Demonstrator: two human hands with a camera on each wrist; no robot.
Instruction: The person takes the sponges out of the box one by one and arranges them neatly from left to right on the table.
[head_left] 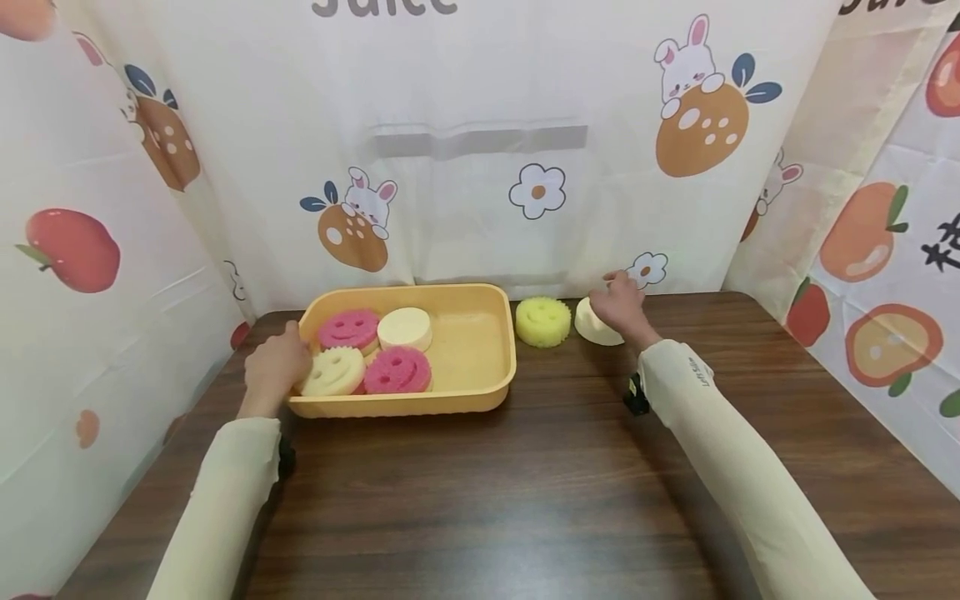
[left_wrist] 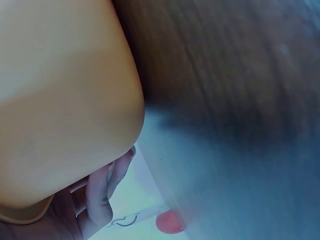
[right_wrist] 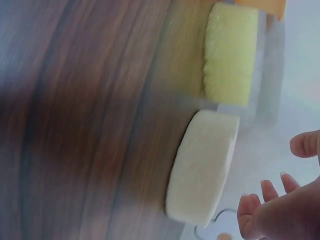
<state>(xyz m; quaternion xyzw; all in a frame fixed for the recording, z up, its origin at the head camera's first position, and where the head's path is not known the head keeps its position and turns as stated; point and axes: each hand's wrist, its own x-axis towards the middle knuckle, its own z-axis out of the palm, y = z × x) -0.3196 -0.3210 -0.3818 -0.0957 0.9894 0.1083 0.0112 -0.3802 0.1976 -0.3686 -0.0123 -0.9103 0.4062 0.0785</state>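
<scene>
My left hand grips the left side of a yellow-orange plastic tray. Its fingers lie along the tray's outer wall in the left wrist view. Inside the tray's left part sit several round sponges: a pink smiley one, another pink smiley sponge, a cream smiley sponge and a plain cream one. At the back right, my right hand hovers over a cream round sponge, fingers apart and holding nothing. Beside that sponge, a yellow smiley sponge lies next to the tray.
A dark brown wooden table carries everything. Behind it hangs a white printed curtain with bunnies and fruit, and similar sheets stand at the left and right sides.
</scene>
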